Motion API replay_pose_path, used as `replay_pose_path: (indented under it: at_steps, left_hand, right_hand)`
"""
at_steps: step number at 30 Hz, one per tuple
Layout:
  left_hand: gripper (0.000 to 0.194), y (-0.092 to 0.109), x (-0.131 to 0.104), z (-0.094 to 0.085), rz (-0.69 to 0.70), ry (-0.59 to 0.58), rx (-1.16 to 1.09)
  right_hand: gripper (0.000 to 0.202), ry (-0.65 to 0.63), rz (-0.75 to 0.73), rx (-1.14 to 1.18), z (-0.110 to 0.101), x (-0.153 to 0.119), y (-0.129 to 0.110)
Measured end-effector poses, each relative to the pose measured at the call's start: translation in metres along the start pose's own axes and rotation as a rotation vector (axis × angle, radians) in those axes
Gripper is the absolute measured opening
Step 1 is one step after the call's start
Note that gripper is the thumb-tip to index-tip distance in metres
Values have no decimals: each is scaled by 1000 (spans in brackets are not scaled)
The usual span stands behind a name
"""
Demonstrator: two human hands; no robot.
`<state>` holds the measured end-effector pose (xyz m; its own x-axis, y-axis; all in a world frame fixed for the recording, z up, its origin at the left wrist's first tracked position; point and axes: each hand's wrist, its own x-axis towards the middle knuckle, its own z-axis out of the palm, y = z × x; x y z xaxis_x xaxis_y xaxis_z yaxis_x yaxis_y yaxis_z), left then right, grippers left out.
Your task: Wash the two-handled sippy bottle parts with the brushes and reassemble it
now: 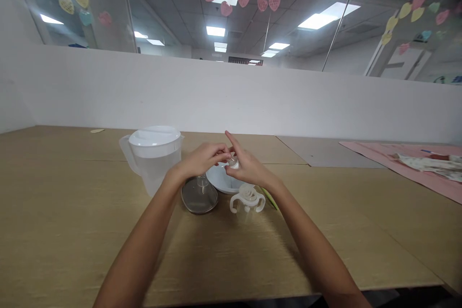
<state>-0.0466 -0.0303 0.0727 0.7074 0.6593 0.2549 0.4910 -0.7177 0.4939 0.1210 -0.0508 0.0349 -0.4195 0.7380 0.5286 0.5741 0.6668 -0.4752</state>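
My left hand [206,157] reaches in over a white bowl [215,180], its fingers bent together against a small clear and white piece [234,161]. My right hand [250,167] grips that same piece between the thumb and the other fingers, while its index finger points up. The piece is too small to name and partly covered by the fingers. Below my right hand stands a clear baby bottle [247,203] with two white handles. Beneath my left wrist lies a dark round metal tray [199,199], with a small clear piece [202,181] at its far side.
To the left stands a translucent white pitcher [155,166] with a lid. A thin green object [269,197] lies beside the bottle, partly behind my right arm. At far right, a pink cloth [390,154] bears patterned fabric [429,163]. A white wall [231,101] bounds the table's back.
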Motion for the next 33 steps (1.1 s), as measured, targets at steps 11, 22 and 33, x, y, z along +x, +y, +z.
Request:
replay_pose_path:
  at_steps: [11,22,33]
  left_hand:
    - [71,18,-5,21,47,-185,-117]
    - [120,1,18,83,163,-283,-137]
    - [115,-2,15,67,101,-355,8]
  right_hand:
    - [29,-20,213,-311,-41,-8,-7]
    - [25,-104,342,-582,-73,-29,9]
    - [32,-156,434,-567,-76,-33,3]
